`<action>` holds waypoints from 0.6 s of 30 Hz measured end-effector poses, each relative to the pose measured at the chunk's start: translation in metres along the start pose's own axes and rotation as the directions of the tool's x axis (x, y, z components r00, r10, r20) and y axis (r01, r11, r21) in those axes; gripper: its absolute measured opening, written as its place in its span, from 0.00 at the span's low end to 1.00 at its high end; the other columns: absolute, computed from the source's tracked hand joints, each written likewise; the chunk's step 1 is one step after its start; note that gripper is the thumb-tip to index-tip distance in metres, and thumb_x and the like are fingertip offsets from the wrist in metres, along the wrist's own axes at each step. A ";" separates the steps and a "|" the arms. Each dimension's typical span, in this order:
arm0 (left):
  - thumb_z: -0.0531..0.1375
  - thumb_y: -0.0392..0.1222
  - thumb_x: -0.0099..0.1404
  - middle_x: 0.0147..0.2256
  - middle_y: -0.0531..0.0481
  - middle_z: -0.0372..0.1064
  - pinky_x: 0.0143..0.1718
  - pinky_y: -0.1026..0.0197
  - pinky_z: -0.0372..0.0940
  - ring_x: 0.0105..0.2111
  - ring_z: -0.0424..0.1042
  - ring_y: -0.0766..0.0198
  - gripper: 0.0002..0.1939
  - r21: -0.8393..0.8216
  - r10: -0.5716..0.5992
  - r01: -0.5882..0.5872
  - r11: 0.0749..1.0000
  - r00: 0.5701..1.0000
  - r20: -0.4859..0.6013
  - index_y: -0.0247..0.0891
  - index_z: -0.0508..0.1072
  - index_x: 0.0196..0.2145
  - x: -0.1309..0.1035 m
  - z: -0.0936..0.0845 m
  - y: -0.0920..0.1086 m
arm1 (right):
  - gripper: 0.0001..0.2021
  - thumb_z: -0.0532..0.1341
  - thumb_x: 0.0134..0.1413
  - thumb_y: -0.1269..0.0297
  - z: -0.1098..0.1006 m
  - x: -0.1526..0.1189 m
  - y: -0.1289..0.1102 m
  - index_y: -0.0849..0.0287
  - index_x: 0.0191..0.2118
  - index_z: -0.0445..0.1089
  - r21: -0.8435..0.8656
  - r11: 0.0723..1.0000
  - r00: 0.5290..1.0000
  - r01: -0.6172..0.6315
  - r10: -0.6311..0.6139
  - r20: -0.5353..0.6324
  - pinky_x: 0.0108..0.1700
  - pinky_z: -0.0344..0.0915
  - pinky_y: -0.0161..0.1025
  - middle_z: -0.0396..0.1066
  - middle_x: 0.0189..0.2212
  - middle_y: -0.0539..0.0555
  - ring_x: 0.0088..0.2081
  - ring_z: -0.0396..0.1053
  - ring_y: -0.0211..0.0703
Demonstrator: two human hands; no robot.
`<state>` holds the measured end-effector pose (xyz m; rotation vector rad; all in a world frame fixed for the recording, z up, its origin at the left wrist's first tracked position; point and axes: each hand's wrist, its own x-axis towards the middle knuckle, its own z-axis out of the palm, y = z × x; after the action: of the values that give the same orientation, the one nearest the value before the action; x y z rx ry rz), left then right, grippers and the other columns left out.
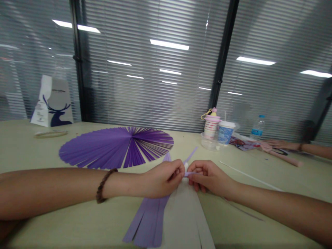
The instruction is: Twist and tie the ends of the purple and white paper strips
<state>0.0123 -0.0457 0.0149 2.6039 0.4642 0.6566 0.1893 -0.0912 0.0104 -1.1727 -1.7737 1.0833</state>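
Note:
A narrow lilac strip [187, 174] runs between my two hands, across the gathered top of a white slit paper piece [184, 218]. My left hand [166, 178] is closed in a pinch on the strip's left part. My right hand [209, 176] pinches the strip from the right, its fingers curled. A lilac slit paper piece [150, 221] hangs down under my left hand, beside the white one. Behind my hands lies a round purple pleated fan [103, 148], spread out on the table.
On the table [85, 221], a white deer-print bag [58, 103] stands back left, near a ring [50, 134]. Back right are a pink-lidded cup [211, 127], a blue cup [226, 133] and a bottle [258, 128]. Another person's hand [282, 144] rests far right.

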 end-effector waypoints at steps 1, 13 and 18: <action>0.47 0.34 0.60 0.20 0.58 0.53 0.20 0.70 0.48 0.20 0.52 0.73 0.03 -0.011 -0.002 0.002 1.000 1.000 0.003 0.34 0.58 0.29 0.000 0.000 0.000 | 0.10 0.57 0.45 0.60 0.000 0.000 0.000 0.63 0.30 0.63 0.005 1.000 1.000 0.002 -0.002 -0.002 0.15 0.52 0.24 0.65 0.20 0.49 0.17 0.59 0.27; 0.48 0.36 0.59 0.19 0.58 0.54 0.18 0.71 0.49 0.19 0.53 0.74 0.04 -0.176 -0.052 0.061 0.983 0.997 0.057 0.33 0.60 0.30 0.000 -0.002 0.001 | 0.09 0.58 0.44 0.62 0.001 0.000 0.001 0.63 0.29 0.63 0.013 1.000 1.000 -0.003 0.003 -0.015 0.15 0.52 0.24 0.65 0.20 0.48 0.17 0.60 0.28; 0.50 0.32 0.56 0.18 0.59 0.51 0.17 0.71 0.46 0.18 0.50 0.74 0.02 -0.127 -0.023 0.030 0.992 0.998 0.058 0.34 0.61 0.29 -0.001 -0.002 0.000 | 0.08 0.57 0.45 0.63 0.000 0.000 0.001 0.63 0.29 0.63 -0.009 1.000 1.000 -0.009 0.009 -0.011 0.15 0.52 0.24 0.64 0.20 0.48 0.17 0.59 0.28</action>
<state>0.0109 -0.0458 0.0165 2.4848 0.4241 0.5827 0.1894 -0.0907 0.0090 -1.1910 -1.7680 1.0736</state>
